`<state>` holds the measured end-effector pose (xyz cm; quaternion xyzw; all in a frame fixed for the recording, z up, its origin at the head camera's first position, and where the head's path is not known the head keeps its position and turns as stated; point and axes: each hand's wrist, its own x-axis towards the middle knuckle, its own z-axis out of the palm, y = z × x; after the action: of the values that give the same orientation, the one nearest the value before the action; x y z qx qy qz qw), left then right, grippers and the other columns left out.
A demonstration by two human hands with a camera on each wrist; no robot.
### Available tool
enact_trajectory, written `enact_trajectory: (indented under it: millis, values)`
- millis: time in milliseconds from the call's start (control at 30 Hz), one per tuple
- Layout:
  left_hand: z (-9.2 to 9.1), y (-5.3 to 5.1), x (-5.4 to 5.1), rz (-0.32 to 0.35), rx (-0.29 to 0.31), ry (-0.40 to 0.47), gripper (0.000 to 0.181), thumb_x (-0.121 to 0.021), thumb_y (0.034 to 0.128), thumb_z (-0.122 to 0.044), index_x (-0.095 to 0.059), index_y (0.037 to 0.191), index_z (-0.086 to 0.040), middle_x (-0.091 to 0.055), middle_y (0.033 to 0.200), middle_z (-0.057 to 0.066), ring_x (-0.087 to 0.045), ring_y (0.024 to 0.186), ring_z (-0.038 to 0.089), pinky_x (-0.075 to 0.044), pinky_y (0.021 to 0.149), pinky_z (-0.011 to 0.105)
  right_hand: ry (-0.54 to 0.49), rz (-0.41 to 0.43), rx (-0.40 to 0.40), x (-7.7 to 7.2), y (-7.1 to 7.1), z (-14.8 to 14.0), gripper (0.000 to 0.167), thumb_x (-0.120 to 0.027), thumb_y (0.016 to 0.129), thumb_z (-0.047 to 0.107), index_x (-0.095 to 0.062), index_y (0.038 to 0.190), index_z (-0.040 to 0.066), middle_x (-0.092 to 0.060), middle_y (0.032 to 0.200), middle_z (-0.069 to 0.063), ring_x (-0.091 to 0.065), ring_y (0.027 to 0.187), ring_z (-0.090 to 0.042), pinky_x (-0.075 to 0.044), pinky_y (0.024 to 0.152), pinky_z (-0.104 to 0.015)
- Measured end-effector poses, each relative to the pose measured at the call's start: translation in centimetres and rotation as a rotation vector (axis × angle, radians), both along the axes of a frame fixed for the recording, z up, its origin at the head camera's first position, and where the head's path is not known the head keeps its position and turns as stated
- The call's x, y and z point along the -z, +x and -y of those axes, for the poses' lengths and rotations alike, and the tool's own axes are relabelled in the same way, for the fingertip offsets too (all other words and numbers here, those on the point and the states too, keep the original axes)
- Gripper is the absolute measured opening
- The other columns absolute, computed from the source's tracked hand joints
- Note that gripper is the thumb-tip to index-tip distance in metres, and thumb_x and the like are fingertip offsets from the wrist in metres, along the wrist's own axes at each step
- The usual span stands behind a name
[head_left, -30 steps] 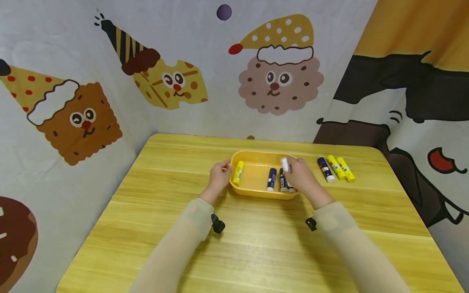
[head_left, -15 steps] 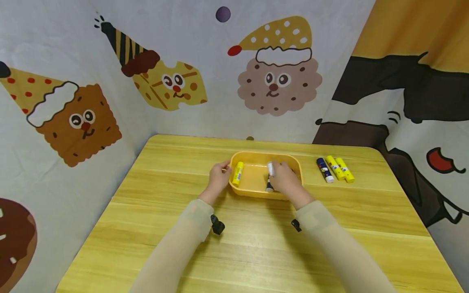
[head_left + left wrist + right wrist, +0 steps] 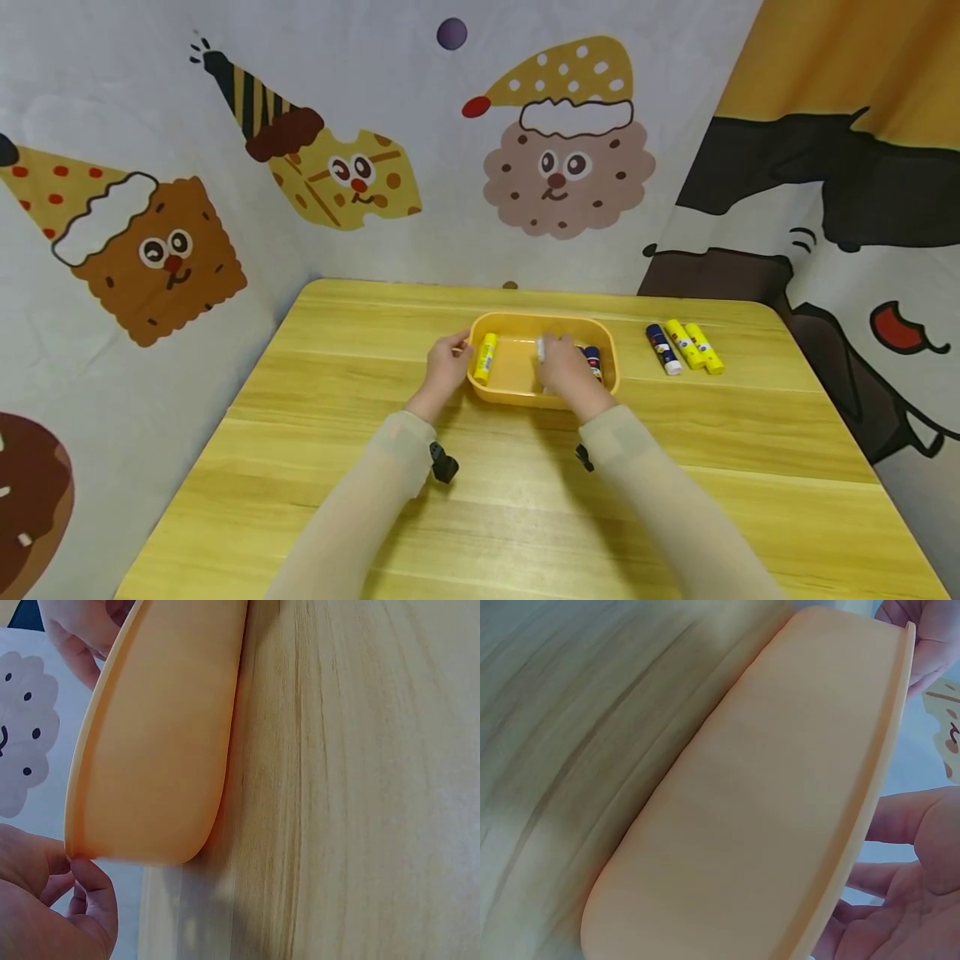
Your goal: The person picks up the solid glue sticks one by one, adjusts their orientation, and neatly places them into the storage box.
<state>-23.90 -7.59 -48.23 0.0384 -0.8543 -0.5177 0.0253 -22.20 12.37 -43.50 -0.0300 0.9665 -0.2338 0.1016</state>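
An orange tray (image 3: 517, 400) stands on the table, its side wall filling much of both wrist views. My left hand (image 3: 447, 367) pinches the tray's left rim; in the left wrist view the thumb and a finger of that hand (image 3: 56, 900) meet at the rim's corner. Inside the tray my right hand (image 3: 567, 371) holds a white-ended glue stick (image 3: 541, 349), mostly hidden behind the fingers. To its right lie dark blue glue sticks (image 3: 593, 360), partly covered by the hand. A yellow glue stick (image 3: 486, 358) leans along the tray's left side.
Right of the tray, on the wooden table (image 3: 480, 508), lie a dark blue glue stick (image 3: 663, 349) and two yellow ones (image 3: 686, 344), (image 3: 705, 348) side by side. Behind the table hangs a cloth (image 3: 375, 258) printed with cartoon figures.
My right hand has moved left inside the tray with the white-ended stick, uncovering dark blue sticks at the right end. My left hand stays at the rim.
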Motion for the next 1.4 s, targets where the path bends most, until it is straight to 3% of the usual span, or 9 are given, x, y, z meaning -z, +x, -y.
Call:
enact_trajectory:
  millis: [267, 467, 733, 867, 1000, 1100, 1200, 1300, 1400]
  values:
    - [-0.1, 0.0, 0.0, 0.028, -0.003, -0.002, 0.035, -0.057, 0.0940, -0.010, -0.059, 0.128, -0.006, -0.059, 0.104, 0.013, -0.061, 0.093, 0.024, -0.053, 0.076, 0.028, -0.020, 0.088, -0.004, 0.1, -0.3, 0.3, 0.045, -0.050, 0.095, 0.015, -0.039, 0.138, 0.004, -0.043, 0.126, -0.030, -0.051, 0.095, -0.034, -0.048, 0.074, -0.041]
    - [-0.1, -0.1, 0.1, 0.025, -0.002, 0.003, 0.035, -0.057, 0.0941, -0.009, -0.059, 0.129, -0.005, -0.059, 0.104, 0.013, -0.061, 0.094, 0.025, -0.053, 0.077, 0.029, -0.025, 0.086, 0.001, 0.1, -0.4, 0.5, 0.044, -0.052, 0.092, 0.011, -0.041, 0.134, 0.002, -0.043, 0.126, -0.030, -0.052, 0.097, -0.036, -0.049, 0.077, -0.044]
    - [0.0, -0.1, 0.1, 0.011, -0.005, 0.008, 0.035, -0.057, 0.0937, -0.009, -0.059, 0.128, -0.004, -0.058, 0.103, 0.014, -0.061, 0.093, 0.025, -0.053, 0.075, 0.028, -0.028, 0.123, 0.018, 0.3, -0.7, 0.8, 0.057, -0.056, 0.092, 0.014, -0.033, 0.143, 0.002, -0.036, 0.137, -0.032, -0.050, 0.110, -0.041, -0.050, 0.083, -0.046]
    - [0.0, -0.1, 0.1, 0.013, -0.004, 0.007, 0.034, -0.057, 0.0936, -0.008, -0.059, 0.128, -0.004, -0.058, 0.102, 0.014, -0.061, 0.093, 0.025, -0.052, 0.075, 0.028, 0.005, 0.135, 0.022, 0.4, -1.1, 0.8, 0.065, -0.059, 0.093, 0.021, -0.028, 0.147, 0.003, -0.032, 0.142, -0.030, -0.047, 0.119, -0.042, -0.047, 0.093, -0.048]
    - [0.0, -0.1, 0.1, 0.009, -0.003, 0.002, 0.034, -0.057, 0.0936, -0.008, -0.060, 0.127, -0.004, -0.058, 0.102, 0.014, -0.061, 0.093, 0.025, -0.053, 0.075, 0.029, 0.019, 0.122, 0.021, 0.2, -1.2, 0.7, 0.062, -0.057, 0.093, 0.019, -0.031, 0.146, 0.002, -0.032, 0.143, -0.031, -0.046, 0.121, -0.041, -0.044, 0.097, -0.048]
    - [0.0, -0.2, 0.3, 0.011, -0.006, 0.000, 0.034, -0.057, 0.0937, -0.009, -0.060, 0.127, -0.005, -0.058, 0.102, 0.014, -0.061, 0.093, 0.025, -0.053, 0.076, 0.029, 0.019, 0.119, 0.021, 0.1, -1.2, 0.5, 0.060, -0.054, 0.091, 0.013, -0.031, 0.146, 0.002, -0.031, 0.143, -0.031, -0.049, 0.115, -0.040, -0.049, 0.089, -0.044]
    - [0.0, -0.3, 0.4, 0.015, -0.007, 0.000, 0.034, -0.057, 0.0939, -0.009, -0.060, 0.128, -0.005, -0.059, 0.103, 0.013, -0.060, 0.094, 0.024, -0.053, 0.076, 0.029, 0.003, 0.132, 0.035, -0.1, -1.0, 0.2, 0.061, -0.053, 0.091, 0.011, -0.030, 0.147, 0.005, -0.027, 0.145, -0.030, -0.051, 0.110, -0.040, -0.055, 0.066, -0.034]
    - [0.0, -0.3, 0.3, 0.017, -0.004, 0.001, 0.034, -0.057, 0.0940, -0.010, -0.060, 0.128, -0.006, -0.059, 0.104, 0.013, -0.060, 0.094, 0.024, -0.053, 0.076, 0.029, -0.033, 0.152, 0.058, -0.3, -0.9, 0.0, 0.062, -0.054, 0.092, 0.012, -0.028, 0.148, 0.008, -0.022, 0.149, -0.027, -0.048, 0.113, -0.041, -0.052, 0.048, -0.026]
    - [0.1, -0.2, 0.3, 0.012, -0.001, 0.002, 0.034, -0.057, 0.0937, -0.010, -0.060, 0.128, -0.006, -0.059, 0.103, 0.013, -0.061, 0.094, 0.025, -0.053, 0.076, 0.029, -0.052, 0.154, 0.060, -0.6, -0.8, -0.4, 0.060, -0.053, 0.094, 0.014, -0.028, 0.148, 0.010, -0.020, 0.150, -0.025, -0.045, 0.118, -0.042, -0.052, 0.053, -0.028]
